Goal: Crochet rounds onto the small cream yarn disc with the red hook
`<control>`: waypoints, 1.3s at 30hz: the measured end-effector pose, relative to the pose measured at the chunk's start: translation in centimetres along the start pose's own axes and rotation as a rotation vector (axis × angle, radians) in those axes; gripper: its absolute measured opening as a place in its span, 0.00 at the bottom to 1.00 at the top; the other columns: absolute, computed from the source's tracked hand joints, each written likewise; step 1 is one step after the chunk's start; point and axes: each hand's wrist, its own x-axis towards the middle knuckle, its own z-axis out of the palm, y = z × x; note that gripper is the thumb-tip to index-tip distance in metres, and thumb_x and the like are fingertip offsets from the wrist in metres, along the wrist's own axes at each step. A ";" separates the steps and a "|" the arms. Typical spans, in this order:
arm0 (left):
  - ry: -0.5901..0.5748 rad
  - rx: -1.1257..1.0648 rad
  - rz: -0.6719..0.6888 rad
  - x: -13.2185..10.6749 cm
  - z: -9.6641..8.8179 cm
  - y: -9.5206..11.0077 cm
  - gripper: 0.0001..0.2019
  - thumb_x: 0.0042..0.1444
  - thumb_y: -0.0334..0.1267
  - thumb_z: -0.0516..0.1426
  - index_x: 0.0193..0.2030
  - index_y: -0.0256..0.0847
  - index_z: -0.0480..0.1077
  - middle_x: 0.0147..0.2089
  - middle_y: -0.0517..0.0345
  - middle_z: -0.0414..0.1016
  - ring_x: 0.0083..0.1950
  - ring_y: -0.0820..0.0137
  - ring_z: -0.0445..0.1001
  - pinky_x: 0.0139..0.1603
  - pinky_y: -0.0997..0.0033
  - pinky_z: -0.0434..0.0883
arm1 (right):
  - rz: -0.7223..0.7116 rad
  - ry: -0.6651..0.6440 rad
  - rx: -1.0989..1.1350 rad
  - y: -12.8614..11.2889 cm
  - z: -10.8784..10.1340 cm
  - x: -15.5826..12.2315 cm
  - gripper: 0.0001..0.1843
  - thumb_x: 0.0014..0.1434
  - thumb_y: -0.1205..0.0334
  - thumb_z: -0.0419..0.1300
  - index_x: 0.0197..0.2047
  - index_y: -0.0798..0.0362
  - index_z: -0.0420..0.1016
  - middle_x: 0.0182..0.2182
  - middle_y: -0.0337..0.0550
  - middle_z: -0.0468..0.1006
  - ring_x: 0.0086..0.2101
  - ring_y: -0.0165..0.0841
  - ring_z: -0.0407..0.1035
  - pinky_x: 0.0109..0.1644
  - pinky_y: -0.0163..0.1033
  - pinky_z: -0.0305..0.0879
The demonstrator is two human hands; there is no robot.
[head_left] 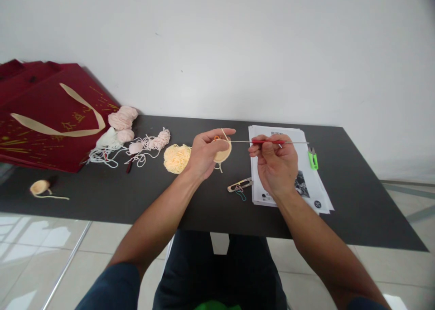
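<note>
Where it shows, the crochet piece [223,156] looks rounded, pale yellow.

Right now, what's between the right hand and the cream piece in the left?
Head view: the thin metal shaft of the red-handled tool bridges right hand and cream piece, above dark tabletop.

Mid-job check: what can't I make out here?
In the head view:
Cream yarn piece: partly hidden by the left hand.
Red-handled tool: left tip too small to make out.
Printed sheets: partly covered by the right hand; small print unreadable.
Red bag: cut off by the left edge.
</note>
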 end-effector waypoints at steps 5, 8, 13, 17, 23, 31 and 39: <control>-0.060 0.007 -0.028 0.1 -0.5 0.2 0.13 0.41 0.29 0.64 0.37 0.39 0.84 0.26 0.58 0.76 0.27 0.73 0.69 0.29 0.70 0.63 | -0.025 -0.023 -0.006 -0.3 0.1 0.1 0.18 0.57 0.48 0.74 0.39 0.45 0.71 0.36 0.38 0.85 0.28 0.30 0.77 0.32 0.37 0.74; -0.093 -0.025 -0.044 0.2 -0.6 0.2 0.11 0.41 0.28 0.63 0.34 0.38 0.84 0.25 0.57 0.75 0.26 0.73 0.69 0.29 0.70 0.63 | 0.000 -0.032 -0.004 -0.5 0.0 0.1 0.18 0.56 0.48 0.75 0.39 0.45 0.72 0.34 0.37 0.85 0.28 0.30 0.75 0.32 0.37 0.73; -0.136 -0.049 -0.068 0.1 -0.5 0.1 0.10 0.42 0.29 0.65 0.34 0.38 0.84 0.26 0.56 0.76 0.27 0.73 0.69 0.30 0.70 0.64 | 0.151 -0.037 0.121 -0.3 -0.4 0.4 0.15 0.56 0.53 0.76 0.38 0.46 0.74 0.34 0.35 0.85 0.29 0.26 0.75 0.32 0.30 0.75; -0.059 0.022 -0.027 -0.2 0.0 -0.2 0.11 0.41 0.34 0.72 0.35 0.40 0.85 0.30 0.57 0.80 0.28 0.73 0.72 0.32 0.71 0.67 | 0.340 0.015 0.207 0.3 -0.3 0.3 0.16 0.54 0.55 0.77 0.36 0.48 0.75 0.37 0.35 0.85 0.32 0.23 0.78 0.38 0.25 0.79; 0.028 0.074 0.049 -0.3 0.7 -1.2 0.17 0.44 0.34 0.72 0.44 0.42 0.84 0.31 0.60 0.79 0.29 0.75 0.72 0.33 0.73 0.68 | 0.308 0.062 0.190 1.0 0.8 -0.7 0.14 0.56 0.55 0.76 0.37 0.49 0.77 0.39 0.36 0.86 0.36 0.23 0.80 0.44 0.24 0.80; 0.087 0.100 0.076 -0.5 1.3 -1.6 0.29 0.46 0.33 0.70 0.58 0.42 0.79 0.32 0.64 0.75 0.30 0.77 0.71 0.34 0.75 0.69 | 0.230 0.081 0.162 1.6 0.8 -0.8 0.15 0.55 0.57 0.77 0.41 0.48 0.77 0.37 0.37 0.86 0.34 0.26 0.79 0.42 0.30 0.80; 0.105 0.254 0.148 -0.7 1.3 -2.0 0.22 0.48 0.34 0.68 0.52 0.42 0.81 0.31 0.64 0.73 0.29 0.78 0.68 0.30 0.76 0.67 | 0.191 0.099 0.139 1.9 0.9 -0.7 0.16 0.53 0.58 0.77 0.38 0.48 0.75 0.37 0.35 0.85 0.36 0.28 0.78 0.43 0.35 0.76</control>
